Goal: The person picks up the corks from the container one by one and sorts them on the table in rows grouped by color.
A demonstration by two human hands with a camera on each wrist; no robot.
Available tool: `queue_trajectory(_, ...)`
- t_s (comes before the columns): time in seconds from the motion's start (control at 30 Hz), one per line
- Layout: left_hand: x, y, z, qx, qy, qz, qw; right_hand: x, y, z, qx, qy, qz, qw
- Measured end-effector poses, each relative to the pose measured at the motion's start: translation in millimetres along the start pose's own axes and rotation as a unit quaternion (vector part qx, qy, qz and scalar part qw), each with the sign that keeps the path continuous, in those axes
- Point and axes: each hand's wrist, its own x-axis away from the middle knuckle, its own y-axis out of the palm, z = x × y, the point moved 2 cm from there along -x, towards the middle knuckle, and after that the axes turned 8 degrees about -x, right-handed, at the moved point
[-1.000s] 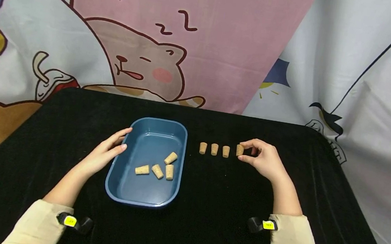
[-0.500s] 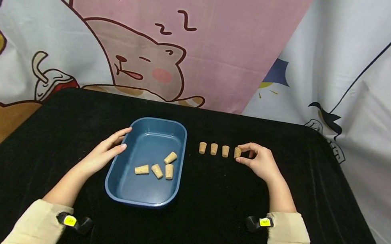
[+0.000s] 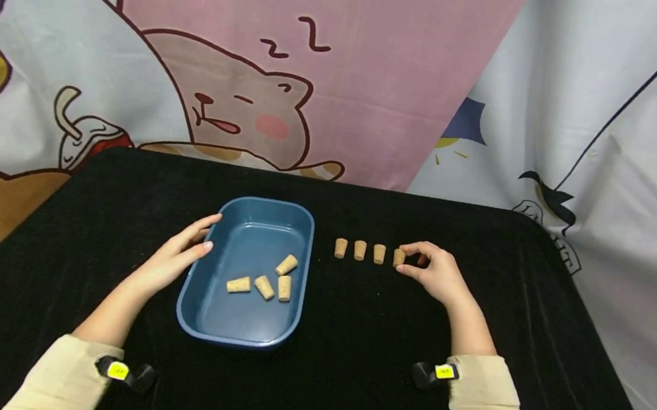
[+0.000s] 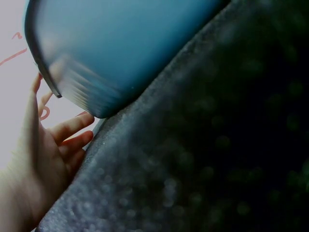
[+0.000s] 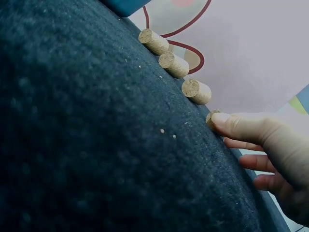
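Note:
My right hand (image 3: 438, 271) pinches a tapered cork stopper (image 3: 399, 258) between thumb and fingers, at the right end of a row. To its left, three more cork stoppers (image 3: 360, 250) stand upright on the black cloth, evenly spaced. In the right wrist view my thumb covers most of the pinched cork (image 5: 210, 119). My left hand (image 3: 178, 257) rests on the left rim of a blue rectangular tray (image 3: 217, 331), fingers fairly straight and thumb tip over the rim. Several cork stoppers (image 3: 264, 287) lie inside the tray, toward its right side.
A black cloth (image 3: 357, 384) covers the table. Behind its far edge hangs a printed curtain (image 3: 378, 89) with cartoon animals. Small pale crumbs (image 5: 162, 131) dot the cloth in front of the row. Each wrist wears a black camera band (image 3: 127, 373).
My right hand has moved slightly left and toward me with its cork, bringing it into line with the other three. Over the last half second little moves. The left hand and tray stay put.

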Motion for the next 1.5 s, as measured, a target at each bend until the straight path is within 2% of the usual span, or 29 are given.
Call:
queue_trajectory(0.4,-0.7,-2.0,-1.2,0.002,0.002,-0.002,1.0,-2.6,-3,-1,0.003,-0.003,-0.012,0.9999)
queue_trajectory(0.57,-0.7,-2.4,-0.5,0.0,0.002,-0.001,1.0,-2.2,-5,-9,-0.007,-0.011,0.002,0.9999)
queue_trajectory(0.73,-1.0,-3.2,0.7,0.0,0.003,0.001,1.0,-1.7,-6,-28,-0.022,-0.054,0.041,0.9975)
queue_trajectory(0.87,-1.1,-3.3,1.9,-0.001,0.005,0.0,1.0,0.8,-5,-50,-0.05,-0.102,0.073,0.9908)
queue_trajectory(1.0,-1.2,-3.2,2.4,0.001,0.006,-0.002,1.0,4.0,0,-73,-0.062,-0.144,0.083,0.9842)
queue_trajectory(1.27,-1.1,0.0,-0.3,0.007,0.009,-0.003,0.9999,11.9,23,-115,-0.074,-0.164,0.048,0.9824)
queue_trajectory(1.5,-0.4,0.6,1.0,0.007,0.009,-0.002,0.9999,15.5,50,-142,-0.079,-0.237,-0.012,0.9683)
